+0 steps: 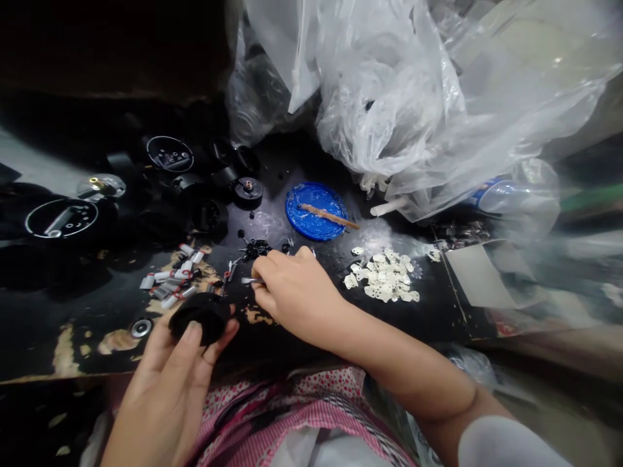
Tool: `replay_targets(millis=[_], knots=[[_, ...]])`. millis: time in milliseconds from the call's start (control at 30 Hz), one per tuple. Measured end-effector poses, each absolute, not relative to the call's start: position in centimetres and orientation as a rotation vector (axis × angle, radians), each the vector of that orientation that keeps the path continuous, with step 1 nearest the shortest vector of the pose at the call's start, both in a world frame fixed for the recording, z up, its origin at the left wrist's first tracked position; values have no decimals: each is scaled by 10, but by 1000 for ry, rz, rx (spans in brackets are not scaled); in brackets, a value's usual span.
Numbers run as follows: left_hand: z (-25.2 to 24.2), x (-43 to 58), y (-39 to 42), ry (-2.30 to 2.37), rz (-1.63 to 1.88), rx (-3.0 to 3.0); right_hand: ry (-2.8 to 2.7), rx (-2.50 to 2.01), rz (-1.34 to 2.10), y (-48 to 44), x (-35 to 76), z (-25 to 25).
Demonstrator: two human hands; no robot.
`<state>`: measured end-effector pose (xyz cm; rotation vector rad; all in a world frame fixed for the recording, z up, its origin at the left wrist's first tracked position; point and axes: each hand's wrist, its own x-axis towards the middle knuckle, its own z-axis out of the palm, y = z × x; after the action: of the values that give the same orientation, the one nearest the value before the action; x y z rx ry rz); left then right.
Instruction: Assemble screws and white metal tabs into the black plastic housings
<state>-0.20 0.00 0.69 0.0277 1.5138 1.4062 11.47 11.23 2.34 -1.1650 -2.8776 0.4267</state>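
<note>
My left hand (178, 370) holds a round black cup-shaped part (207, 318) near the table's front edge, thumb across its rim. To the right of it, my right hand (292, 292) pinches a small metallic piece (250, 281) between thumb and fingers. Just beyond my right fingers sits a pile of tiny black parts (256, 249). Grey-white cylinders with red ends (178, 275) lie behind the black part, with a thin spring (228, 277) beside them. Flat cream-coloured pieces (387, 275) are heaped to the right of my right hand.
A blue lid (311, 227) smeared with grease carries a brown stick (328, 216). Black round housings (170, 154) stand at the back left, and a metal ring (141, 327) lies at front left. Clear plastic bags (389, 97) crowd the back; a blue-labelled bottle (516, 194) lies right.
</note>
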Motion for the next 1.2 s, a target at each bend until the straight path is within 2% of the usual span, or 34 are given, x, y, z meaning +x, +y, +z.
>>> replay_targets(millis=[133,333,667,967,1200], knots=[[10,-4,4,1414,1421,-37,-2946,-1103,350,113,112,18],[8,2,7,1241,1462,10,-2664,-912,635,98,129,21],[10,8,3,1237,1488,-72,-2233,-894,963,88,138,26],[-6,15,-6,1231,1434,26,-2335,-805,562,85,135,18],[-12,4,-8,1277,1296,253,-2572,-783,471,87,138,23]])
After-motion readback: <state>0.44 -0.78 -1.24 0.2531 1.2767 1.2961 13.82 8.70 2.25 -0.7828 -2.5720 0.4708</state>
